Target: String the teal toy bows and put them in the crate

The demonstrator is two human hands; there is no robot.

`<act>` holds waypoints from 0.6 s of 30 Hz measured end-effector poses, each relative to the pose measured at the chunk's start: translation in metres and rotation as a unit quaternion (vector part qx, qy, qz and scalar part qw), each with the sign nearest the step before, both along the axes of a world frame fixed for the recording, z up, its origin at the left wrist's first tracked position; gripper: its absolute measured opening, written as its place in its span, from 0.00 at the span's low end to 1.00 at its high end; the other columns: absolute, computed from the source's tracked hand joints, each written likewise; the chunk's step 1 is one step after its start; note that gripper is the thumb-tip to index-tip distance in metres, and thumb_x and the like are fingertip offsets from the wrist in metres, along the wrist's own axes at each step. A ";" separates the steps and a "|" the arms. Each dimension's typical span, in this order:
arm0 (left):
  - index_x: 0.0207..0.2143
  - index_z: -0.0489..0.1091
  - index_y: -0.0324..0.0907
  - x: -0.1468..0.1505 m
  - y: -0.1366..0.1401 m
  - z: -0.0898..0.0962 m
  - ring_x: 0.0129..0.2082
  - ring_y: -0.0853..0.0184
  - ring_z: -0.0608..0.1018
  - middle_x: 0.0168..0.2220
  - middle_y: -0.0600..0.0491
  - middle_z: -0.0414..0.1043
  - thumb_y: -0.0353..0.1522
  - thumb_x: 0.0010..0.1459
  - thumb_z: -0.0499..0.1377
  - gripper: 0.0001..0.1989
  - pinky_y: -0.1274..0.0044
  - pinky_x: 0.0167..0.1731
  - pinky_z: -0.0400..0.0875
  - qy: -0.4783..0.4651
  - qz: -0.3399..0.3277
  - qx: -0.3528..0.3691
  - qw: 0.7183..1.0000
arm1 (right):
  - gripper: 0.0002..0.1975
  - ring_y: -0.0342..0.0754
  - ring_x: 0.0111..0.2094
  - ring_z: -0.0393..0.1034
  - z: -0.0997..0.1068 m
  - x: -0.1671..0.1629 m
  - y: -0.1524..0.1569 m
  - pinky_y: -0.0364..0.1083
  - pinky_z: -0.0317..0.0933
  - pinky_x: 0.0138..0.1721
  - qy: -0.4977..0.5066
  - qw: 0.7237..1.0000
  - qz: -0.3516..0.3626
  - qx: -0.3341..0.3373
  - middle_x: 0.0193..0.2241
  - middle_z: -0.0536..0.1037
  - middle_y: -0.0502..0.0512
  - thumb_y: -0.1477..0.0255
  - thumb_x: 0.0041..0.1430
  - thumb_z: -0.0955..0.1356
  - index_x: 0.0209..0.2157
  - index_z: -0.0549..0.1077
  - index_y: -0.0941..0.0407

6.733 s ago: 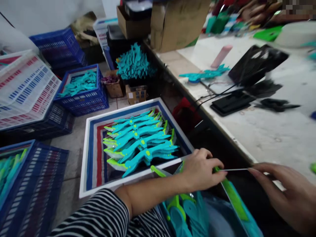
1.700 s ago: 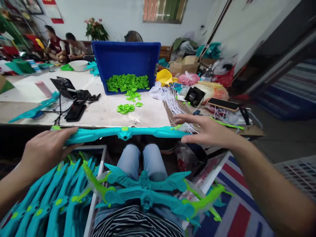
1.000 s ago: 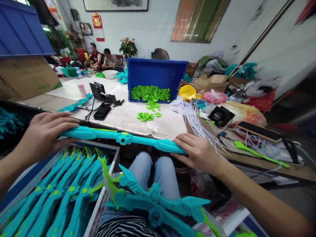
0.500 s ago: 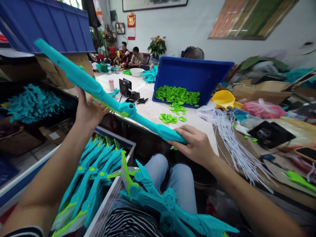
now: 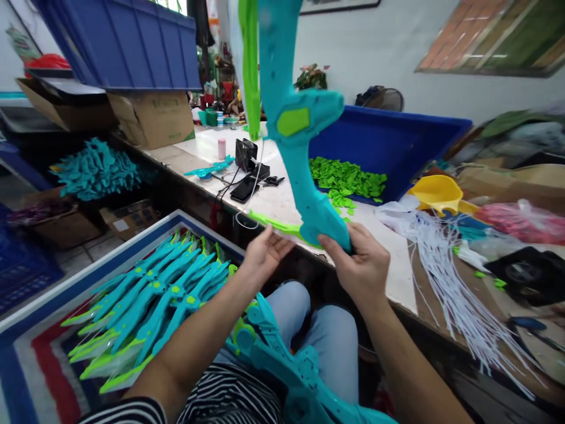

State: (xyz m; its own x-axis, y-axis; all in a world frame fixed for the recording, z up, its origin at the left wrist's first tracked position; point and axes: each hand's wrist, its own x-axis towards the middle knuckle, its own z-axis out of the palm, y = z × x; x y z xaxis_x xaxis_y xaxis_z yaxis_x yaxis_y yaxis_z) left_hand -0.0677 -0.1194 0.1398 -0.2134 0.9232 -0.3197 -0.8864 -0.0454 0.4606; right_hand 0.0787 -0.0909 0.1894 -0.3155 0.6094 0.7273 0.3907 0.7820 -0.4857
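Note:
A turquoise plastic toy bow (image 5: pixel 282 65) with lime-green parts stands nearly upright before me. My right hand (image 5: pixel 364 262) is wrapped round its lower end. From that end a green limb (image 5: pixel 278 222) sticks out to the left, and a thin white cord (image 5: pixel 260 171) loops near its tip. My left hand (image 5: pixel 268 252) lies just under this limb, palm up and fingers stretched out; whether they touch it I cannot tell. Across my lap rests another turquoise toy bow (image 5: pixel 304 371). The top of the held bow is cut off by the picture's edge.
On my left, a crate (image 5: pixel 179 217) holds several similar bows in a row. The worktable (image 5: pixel 384 253) carries a tilted blue bin (image 5: pixel 397 141) of green pieces, a phone (image 5: pixel 244 188), a yellow scoop (image 5: pixel 436 191) and white cords (image 5: pixel 445 282). A cardboard box (image 5: pixel 154 118) stands at the back left.
The held bow has swung from a slanted position to nearly upright. My left hand has left its upper part and come down to the lower green limb. The view has turned left.

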 end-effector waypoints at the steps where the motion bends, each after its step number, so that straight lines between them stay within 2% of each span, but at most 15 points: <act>1: 0.33 0.67 0.38 -0.009 0.001 0.003 0.30 0.70 0.77 0.29 0.51 0.74 0.37 0.66 0.49 0.13 0.75 0.41 0.70 0.016 0.039 0.003 0.999 | 0.09 0.50 0.31 0.70 -0.006 0.005 -0.002 0.47 0.65 0.33 -0.015 1.000 0.007 0.001 0.29 0.74 0.53 0.64 0.58 0.68 0.31 0.74 0.54; 3: 0.32 0.67 0.39 -0.022 -0.004 0.006 0.28 0.71 0.75 0.28 0.54 0.72 0.35 0.62 0.55 0.09 0.77 0.38 0.69 0.052 0.074 0.026 0.996 | 0.09 0.49 0.30 0.71 -0.022 0.011 -0.007 0.46 0.65 0.31 -0.044 0.999 0.024 0.013 0.29 0.74 0.53 0.63 0.58 0.68 0.33 0.74 0.55; 6: 0.32 0.67 0.41 -0.026 -0.022 0.000 0.29 0.72 0.73 0.29 0.57 0.70 0.40 0.50 0.66 0.14 0.78 0.35 0.67 0.102 0.109 0.067 0.987 | 0.11 0.48 0.31 0.72 -0.053 0.002 -0.018 0.45 0.66 0.31 -0.070 0.996 0.040 0.044 0.31 0.75 0.54 0.62 0.59 0.67 0.36 0.74 0.55; 9: 0.32 0.66 0.42 -0.032 -0.035 -0.011 0.28 0.72 0.71 0.27 0.60 0.66 0.40 0.42 0.70 0.19 0.79 0.33 0.66 0.208 0.199 0.020 0.957 | 0.14 0.48 0.33 0.73 -0.084 -0.027 -0.035 0.44 0.66 0.31 -0.107 0.990 0.060 0.071 0.34 0.75 0.56 0.62 0.62 0.65 0.42 0.73 0.56; 11: 0.30 0.64 0.42 -0.057 -0.045 -0.017 0.26 0.73 0.69 0.24 0.61 0.63 0.37 0.42 0.69 0.18 0.79 0.31 0.65 0.289 0.270 -0.030 0.918 | 0.17 0.49 0.35 0.74 -0.097 -0.050 -0.048 0.43 0.67 0.30 -0.140 0.982 0.102 0.080 0.37 0.76 0.58 0.61 0.63 0.64 0.47 0.71 0.57; 13: 0.30 0.63 0.41 -0.098 -0.070 -0.026 0.25 0.73 0.68 0.23 0.62 0.61 0.35 0.44 0.67 0.16 0.79 0.30 0.65 0.360 0.331 -0.073 0.870 | 0.20 0.47 0.31 0.73 -0.102 -0.064 -0.056 0.44 0.66 0.28 -0.160 0.973 0.155 0.068 0.41 0.76 0.59 0.60 0.64 0.62 0.52 0.69 0.56; 16: 0.32 0.64 0.41 -0.170 -0.139 -0.049 0.26 0.73 0.68 0.25 0.61 0.64 0.31 0.41 0.66 0.16 0.80 0.30 0.66 0.445 0.399 -0.167 0.784 | 0.20 0.43 0.23 0.69 -0.104 -0.061 -0.050 0.45 0.65 0.25 -0.148 0.973 0.174 0.021 0.41 0.76 0.58 0.59 0.63 0.63 0.53 0.69 0.52; 18: 0.36 0.66 0.41 -0.208 -0.197 -0.073 0.27 0.72 0.70 0.27 0.60 0.67 0.30 0.40 0.65 0.18 0.79 0.31 0.67 0.463 0.422 -0.250 0.738 | 0.20 0.46 0.24 0.70 -0.112 -0.041 -0.035 0.47 0.65 0.26 -0.141 0.980 0.139 -0.010 0.40 0.76 0.58 0.58 0.62 0.64 0.52 0.71 0.49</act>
